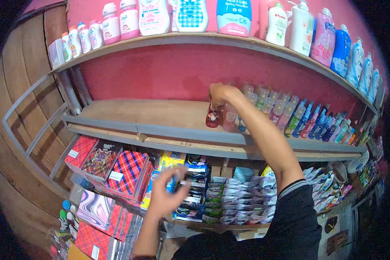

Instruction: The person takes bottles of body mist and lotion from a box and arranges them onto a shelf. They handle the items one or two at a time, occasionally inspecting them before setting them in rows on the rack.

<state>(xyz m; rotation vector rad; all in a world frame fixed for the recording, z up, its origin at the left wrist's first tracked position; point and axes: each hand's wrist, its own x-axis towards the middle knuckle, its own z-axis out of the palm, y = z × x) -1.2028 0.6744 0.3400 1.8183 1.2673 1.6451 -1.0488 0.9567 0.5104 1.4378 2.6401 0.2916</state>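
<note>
My right hand point(222, 94) reaches to the middle shelf, its fingers closed around the top of a small red spray bottle point(212, 118). The bottle is upright at the left end of the bottle group, and its cap is hidden by my fingers. Just to its right is a pale pink clear bottle point(229, 119). My left hand point(165, 193) is in front of the lower shelf, fingers curved and apart, slightly blurred, with no held thing visible. Behind it are yellow packets point(172, 159) and dark packs point(195, 186).
Rows of colourful spray bottles point(299, 123) fill the middle shelf's right side. Bare board point(143, 112) shows to the left. Powder and lotion bottles point(193, 16) line the upper shelf. Below are plaid notebooks point(128, 171) and stacked sachets point(242, 199). A metal rack frame point(28, 115) stands left.
</note>
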